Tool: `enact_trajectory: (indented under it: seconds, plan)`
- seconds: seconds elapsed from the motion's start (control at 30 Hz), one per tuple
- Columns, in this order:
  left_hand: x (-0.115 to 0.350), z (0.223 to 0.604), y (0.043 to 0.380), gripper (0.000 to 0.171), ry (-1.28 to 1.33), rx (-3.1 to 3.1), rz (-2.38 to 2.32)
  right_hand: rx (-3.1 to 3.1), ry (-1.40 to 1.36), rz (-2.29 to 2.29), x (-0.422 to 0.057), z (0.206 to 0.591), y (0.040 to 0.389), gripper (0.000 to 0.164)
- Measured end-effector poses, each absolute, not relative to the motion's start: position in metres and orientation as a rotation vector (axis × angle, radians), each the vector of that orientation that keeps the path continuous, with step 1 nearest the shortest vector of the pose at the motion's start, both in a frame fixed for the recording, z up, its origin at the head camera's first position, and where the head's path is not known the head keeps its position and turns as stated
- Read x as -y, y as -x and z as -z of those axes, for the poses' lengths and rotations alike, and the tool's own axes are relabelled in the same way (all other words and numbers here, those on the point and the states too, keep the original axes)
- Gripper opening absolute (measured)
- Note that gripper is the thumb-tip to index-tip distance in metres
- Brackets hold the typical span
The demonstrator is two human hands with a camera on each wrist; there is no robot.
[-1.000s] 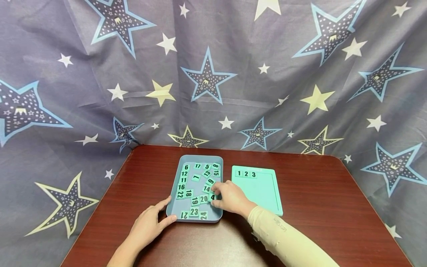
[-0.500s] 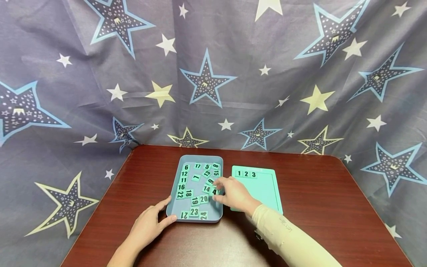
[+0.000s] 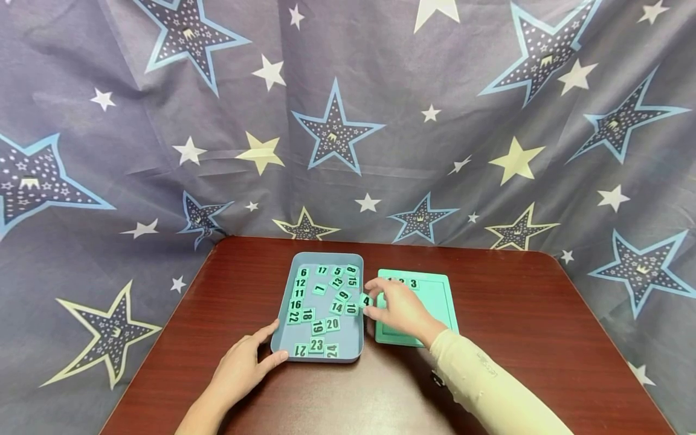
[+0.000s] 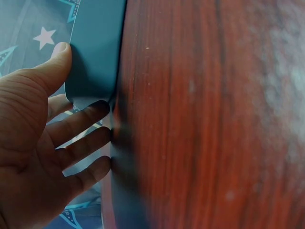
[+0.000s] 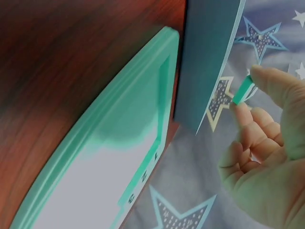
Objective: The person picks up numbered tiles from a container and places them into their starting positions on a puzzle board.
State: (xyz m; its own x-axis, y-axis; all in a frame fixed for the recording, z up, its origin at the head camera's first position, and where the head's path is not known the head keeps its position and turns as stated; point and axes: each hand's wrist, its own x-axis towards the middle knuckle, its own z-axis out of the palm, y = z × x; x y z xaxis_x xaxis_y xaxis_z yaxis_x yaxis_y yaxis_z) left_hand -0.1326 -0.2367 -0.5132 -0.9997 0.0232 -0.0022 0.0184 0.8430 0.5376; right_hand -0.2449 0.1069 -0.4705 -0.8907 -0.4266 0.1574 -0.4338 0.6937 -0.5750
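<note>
Between thumb and fingertip, my right hand (image 3: 401,309) pinches a small green number tile (image 3: 366,301) marked 4. In the head view the tile overlaps the right rim of the blue-grey tray (image 3: 321,257); the right wrist view shows it edge-on, above the tray wall (image 5: 207,62). Several number tiles lie scattered in the tray, among them a 10 tile (image 3: 351,309) and a 14 tile (image 3: 336,308). My left hand (image 3: 239,368) rests against the tray's near left corner, thumb on the front side, fingers extended. A green board (image 3: 435,311) bears tiles 1, 2 and 3, partly behind my right hand.
Tray and board lie side by side on a red-brown wooden table (image 3: 516,338), with a narrow strip of table between them. A grey star-patterned cloth (image 3: 457,133) hangs behind the table and along its sides.
My right hand has lifted the 4 tile out from among the others and carried it right, to the tray's rim. The 10 tile beneath is uncovered. My left hand stays put.
</note>
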Motion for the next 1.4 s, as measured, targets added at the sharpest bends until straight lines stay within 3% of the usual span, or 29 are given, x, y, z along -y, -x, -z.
enact_trajectory:
  seconds: [0.67, 1.17, 1.4]
  plan:
    - [0.237, 0.514, 0.132, 0.073, -0.02, -2.988, -0.893, 2.932, -0.467, -0.592, -0.213, 0.492, 0.264, 0.045]
    - [0.236, 0.513, 0.131, 0.073, -0.034, -3.011, -0.886, 2.958, -0.525, -0.48, -0.228, 0.514, 0.278, 0.042]
    - [0.237, 0.514, 0.133, 0.073, -0.027, -3.009, -0.891, 2.86, -0.513, -0.415, -0.225, 0.517, 0.276, 0.032]
